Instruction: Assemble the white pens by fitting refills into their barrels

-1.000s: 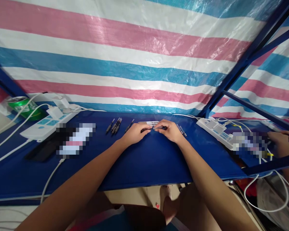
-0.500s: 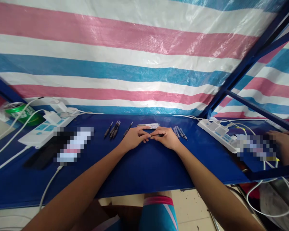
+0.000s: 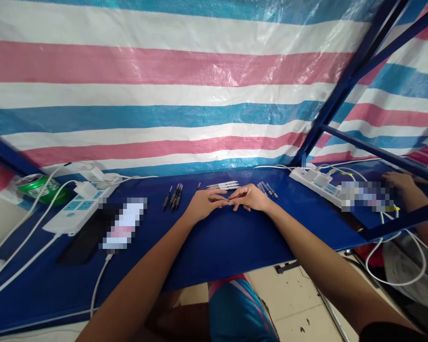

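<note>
— Where can we pass?

— Toward ourselves! The blue table cover [image 3: 221, 247] runs free below the left hand [image 3: 205, 205] and right hand [image 3: 249, 198].

— And ahead?

— We're blocked: white pens [image 3: 223, 185] just beyond the hands, dark pens [image 3: 267, 190] to the right, more pens [image 3: 173, 196] to the left.

— Farther out?

— We hit a white power strip [image 3: 316, 183] on the right, another power strip [image 3: 78, 211] on the left, white cables [image 3: 21, 269] trailing.

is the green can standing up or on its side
On its side: the green can lies lengthwise, its silver top facing left rather than upward.

Left hand [image 3: 204, 205] seemingly touches right hand [image 3: 248, 198].
</note>
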Demonstrator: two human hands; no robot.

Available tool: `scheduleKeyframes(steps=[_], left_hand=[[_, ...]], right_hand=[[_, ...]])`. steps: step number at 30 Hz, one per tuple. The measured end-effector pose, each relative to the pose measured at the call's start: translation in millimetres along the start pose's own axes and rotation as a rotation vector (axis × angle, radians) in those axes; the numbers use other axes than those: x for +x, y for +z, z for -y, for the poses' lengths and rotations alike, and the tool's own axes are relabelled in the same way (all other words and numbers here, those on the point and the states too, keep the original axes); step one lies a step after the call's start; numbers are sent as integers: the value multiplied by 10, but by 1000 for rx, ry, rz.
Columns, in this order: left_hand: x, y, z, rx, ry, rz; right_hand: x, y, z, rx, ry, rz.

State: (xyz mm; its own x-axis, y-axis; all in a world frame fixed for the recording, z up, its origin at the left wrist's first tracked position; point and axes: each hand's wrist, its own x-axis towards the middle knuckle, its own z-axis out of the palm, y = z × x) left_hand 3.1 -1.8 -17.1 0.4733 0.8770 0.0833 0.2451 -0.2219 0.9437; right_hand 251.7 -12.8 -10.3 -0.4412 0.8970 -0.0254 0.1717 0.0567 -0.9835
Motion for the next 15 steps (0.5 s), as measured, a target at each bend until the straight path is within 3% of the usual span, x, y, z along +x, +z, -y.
scheduleKeyframes(steps=[4, 9, 15], left_hand=[[24, -50, 14, 37, 72, -31], [66, -53, 92, 64, 190, -156], [72, -43, 109, 100, 283, -179]], right_hand=[[4, 51, 24, 51, -73, 0], [17, 5, 14, 3, -143, -54], [46, -38, -40, 22, -181, -95]])
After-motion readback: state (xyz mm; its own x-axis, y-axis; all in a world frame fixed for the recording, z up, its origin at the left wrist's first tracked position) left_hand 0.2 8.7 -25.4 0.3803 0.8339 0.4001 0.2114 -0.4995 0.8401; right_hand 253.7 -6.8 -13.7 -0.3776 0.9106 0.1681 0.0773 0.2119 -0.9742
